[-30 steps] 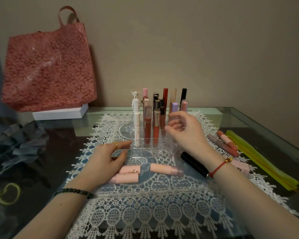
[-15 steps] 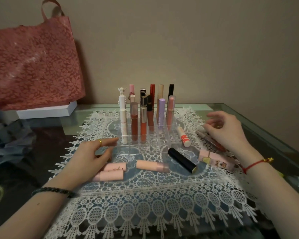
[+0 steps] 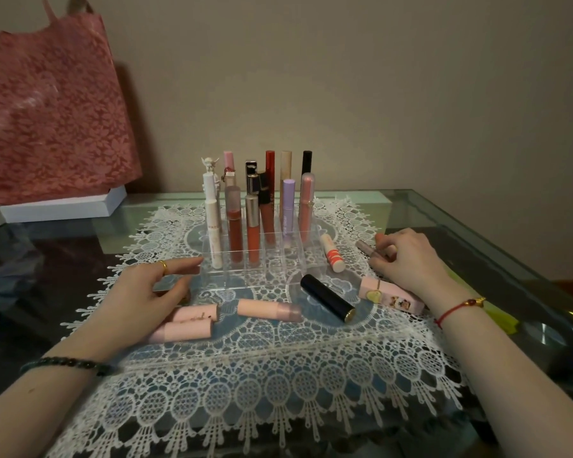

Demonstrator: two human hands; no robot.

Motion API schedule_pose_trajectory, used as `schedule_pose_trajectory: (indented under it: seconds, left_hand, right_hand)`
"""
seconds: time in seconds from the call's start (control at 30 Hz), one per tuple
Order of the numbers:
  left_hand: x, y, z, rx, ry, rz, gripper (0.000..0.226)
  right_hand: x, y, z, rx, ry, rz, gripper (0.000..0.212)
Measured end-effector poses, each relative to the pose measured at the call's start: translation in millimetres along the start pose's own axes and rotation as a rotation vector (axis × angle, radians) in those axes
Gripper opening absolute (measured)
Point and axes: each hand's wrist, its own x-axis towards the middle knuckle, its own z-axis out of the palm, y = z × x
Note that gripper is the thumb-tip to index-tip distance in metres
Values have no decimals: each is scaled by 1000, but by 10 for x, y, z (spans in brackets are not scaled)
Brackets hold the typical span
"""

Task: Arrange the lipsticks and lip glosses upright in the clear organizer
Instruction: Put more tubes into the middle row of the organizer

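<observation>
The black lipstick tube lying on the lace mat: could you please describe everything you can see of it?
The black lipstick tube is a glossy, dark cylinder that looks like plastic, with a gold band at its near-right end. It is capped and lies flat on the white lace mat, angled with its plain end toward the clear organizer and its gold end toward the viewer's right. It sits just right of the organizer's front, between a peach tube and a pink printed box. Nothing touches it but the mat; neither hand holds it.

Home, lace doily, glass table, tote bag

Organizer front cells open; upright tubes crowd its back.
</observation>
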Motion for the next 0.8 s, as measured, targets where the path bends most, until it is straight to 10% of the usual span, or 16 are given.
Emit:
schedule_pose_trajectory:
  seconds: [0.6,0.8]
  left_hand:
    - [-2,15,-17,19,-14,-6,33]
    - [14,-29,-17,29,-27,3,32]
  right_hand:
    - [-42,-54,-60,116,153,-5,18]
    - [-120,-237,-196,616,300,17,13]
